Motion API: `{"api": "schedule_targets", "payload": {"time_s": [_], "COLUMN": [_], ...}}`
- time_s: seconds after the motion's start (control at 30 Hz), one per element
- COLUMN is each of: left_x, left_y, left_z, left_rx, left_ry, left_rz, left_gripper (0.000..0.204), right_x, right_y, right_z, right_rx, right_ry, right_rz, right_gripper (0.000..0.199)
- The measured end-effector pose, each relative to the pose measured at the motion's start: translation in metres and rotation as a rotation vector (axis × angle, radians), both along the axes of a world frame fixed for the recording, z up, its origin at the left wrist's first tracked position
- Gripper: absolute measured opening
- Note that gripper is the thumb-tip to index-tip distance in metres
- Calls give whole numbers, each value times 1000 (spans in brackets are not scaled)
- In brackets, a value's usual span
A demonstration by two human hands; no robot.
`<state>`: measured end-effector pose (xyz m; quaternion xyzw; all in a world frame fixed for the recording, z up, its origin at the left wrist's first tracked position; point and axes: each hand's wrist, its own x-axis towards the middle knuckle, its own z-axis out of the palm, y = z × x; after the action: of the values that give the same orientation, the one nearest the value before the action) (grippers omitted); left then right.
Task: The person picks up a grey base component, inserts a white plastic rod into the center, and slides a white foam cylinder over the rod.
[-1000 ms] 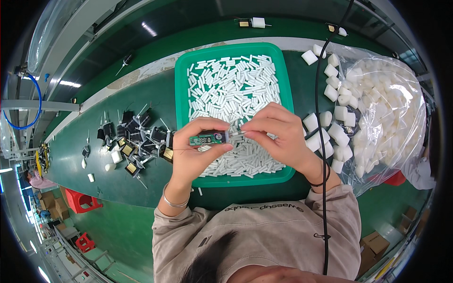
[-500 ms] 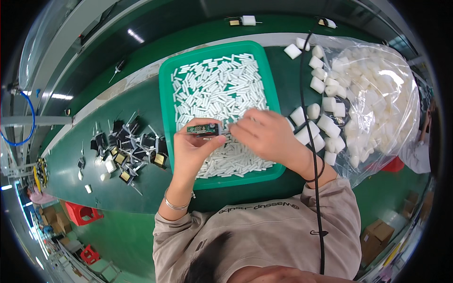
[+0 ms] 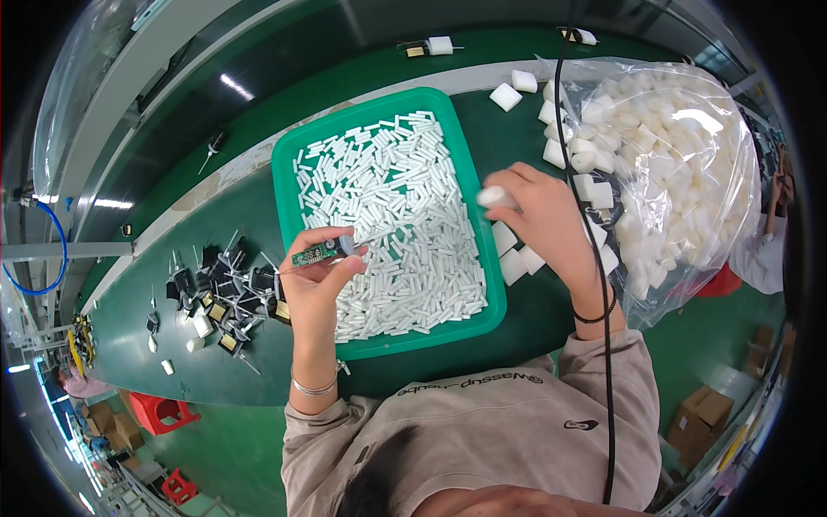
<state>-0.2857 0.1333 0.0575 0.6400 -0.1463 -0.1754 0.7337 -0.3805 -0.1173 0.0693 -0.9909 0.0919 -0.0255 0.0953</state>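
Clock reference: centre of the green tray (image 3: 493, 293), 12 pointing to the top of the view.
Left hand (image 3: 312, 277): at 8 o'clock, over the tray's edge; thumb and fingers closed around the circuit module.
Circuit module (image 3: 317, 253): in that grip, green board facing up; a thin pale part projects from its end toward 3 o'clock, too small to identify.
Right hand (image 3: 544, 208): at 3 o'clock, just outside the tray; fingertips pinched on one white plug.
White plug (image 3: 496, 198): in the pinch, beside the 3 o'clock rim.
White tubes (image 3: 388, 177): spread across the tray floor.
Loose plugs (image 3: 506, 96): from 1 to 4 o'clock on the tabletop (image 3: 129, 323), near the clear bag (image 3: 689, 164) of similar pieces.
Black modules (image 3: 222, 284): heaped near 8 o'clock.
Handling, plug (judged): very light, probably foam-like and squeezable; light pinch on opposite sides.
Handling, module (judged): light and stiff, thin leads and bare board fragile; hold by the body's long edges.
Change vs. 0.5 s ago: right hand was over the tray next to the module, contents unclear; now away toward 3 o'clock with a plug. Left hand keeps the module. Tray appears further left in view.
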Motion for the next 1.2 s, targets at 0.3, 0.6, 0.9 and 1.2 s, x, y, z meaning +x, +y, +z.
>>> {"api": "schedule_targets", "payload": {"time_s": [0.3,0.6,0.9,1.2], "left_x": [-20,-26,-25,2], "left_y": [-7,-5,-11,-38], "left_z": [-11,-16,-9,22], "left_rx": [-512,-459,-226,-60], "left_ry": [110,228,12,22], "left_rz": [58,-24,-17,-242], "left_gripper": [35,37,33,30], "right_x": [15,22,21,29], "right_y": [66,85,90,74], "right_z": [-3,-15,-11,-17], "right_rx": [1254,1330,1625,1603], "right_ry": [-418,-500,-380,-596], "right_rz": [188,234,205,290], "right_gripper": [33,33,35,36]}}
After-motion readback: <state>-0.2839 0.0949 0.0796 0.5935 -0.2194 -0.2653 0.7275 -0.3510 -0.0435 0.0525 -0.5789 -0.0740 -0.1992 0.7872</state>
